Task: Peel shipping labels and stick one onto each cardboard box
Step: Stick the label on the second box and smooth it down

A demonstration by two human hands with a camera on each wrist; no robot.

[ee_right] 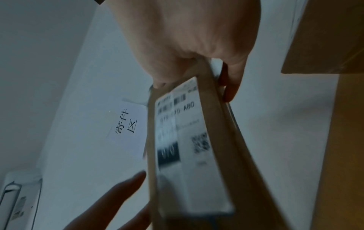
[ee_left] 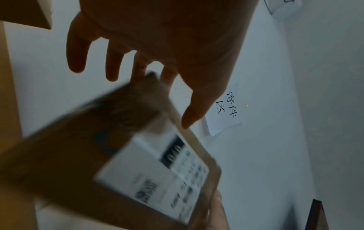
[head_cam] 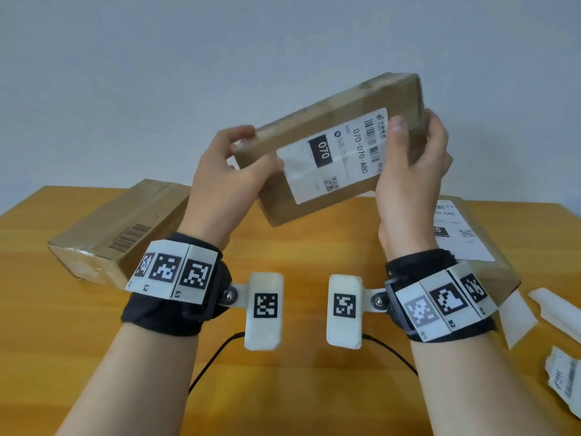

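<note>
I hold a brown cardboard box (head_cam: 330,111) tilted in the air above the table. A white shipping label (head_cam: 339,155) reading 070-A80 is stuck on the side facing me. My left hand (head_cam: 256,151) grips the box's left end, thumb on the front face and fingers over the far edge. My right hand (head_cam: 415,127) grips the right end, its thumb lying on the label's edge. The left wrist view shows the box (ee_left: 78,163) and label (ee_left: 157,179) blurred. In the right wrist view the box (ee_right: 216,140) sits between thumb and fingers of my right hand (ee_right: 195,88).
On the wooden table (head_cam: 298,388) a plain box (head_cam: 119,228) with a printed barcode lies at the left. A labelled box (head_cam: 465,234) lies at the right. White backing strips (head_cam: 515,316) and a stack of labels (head_cam: 562,376) lie near the right edge. A paper sign (ee_left: 224,109) hangs on the wall.
</note>
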